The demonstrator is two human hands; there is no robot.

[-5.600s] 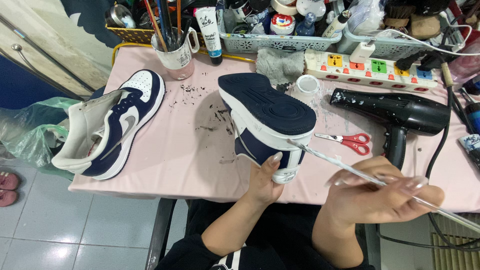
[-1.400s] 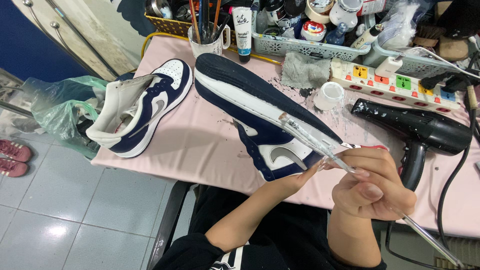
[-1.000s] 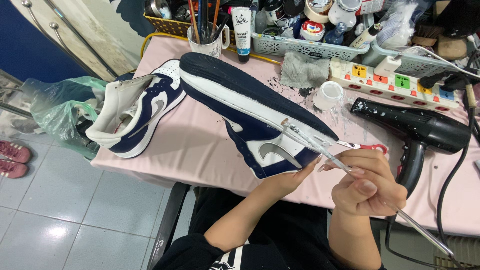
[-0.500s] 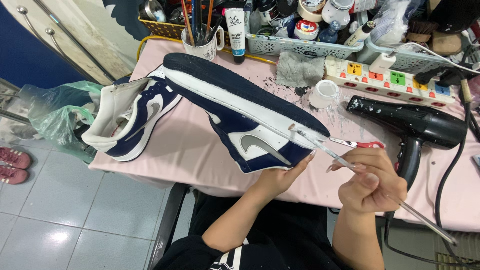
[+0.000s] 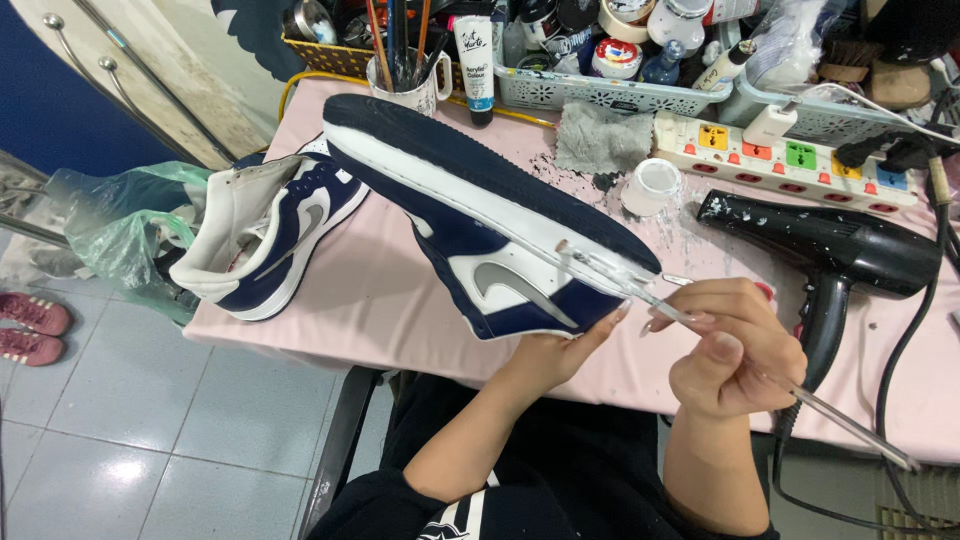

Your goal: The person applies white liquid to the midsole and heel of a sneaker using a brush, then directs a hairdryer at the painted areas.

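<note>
My left hand [image 5: 553, 353] grips the heel of a navy and white sneaker [image 5: 480, 215], held upside down with its dark sole facing up, toe pointing to the far left. My right hand [image 5: 735, 350] pinches a long clear-handled brush [image 5: 700, 325]. Its tip rests on the white midsole edge near the heel. A second matching sneaker [image 5: 265, 235] lies on its side on the pink table [image 5: 400, 290] at the left.
A black hair dryer [image 5: 830, 245] lies at the right with its cord trailing off the edge. A power strip [image 5: 790, 160], small white cup [image 5: 650, 185], grey rag [image 5: 603, 138], mug of brushes [image 5: 405, 85] and baskets of bottles line the back. A green plastic bag [image 5: 110, 225] hangs left.
The sneaker has been rotated and tilted, from sole facing me to its side with the grey mark showing. The brush has stayed at the heel's midsole edge.
</note>
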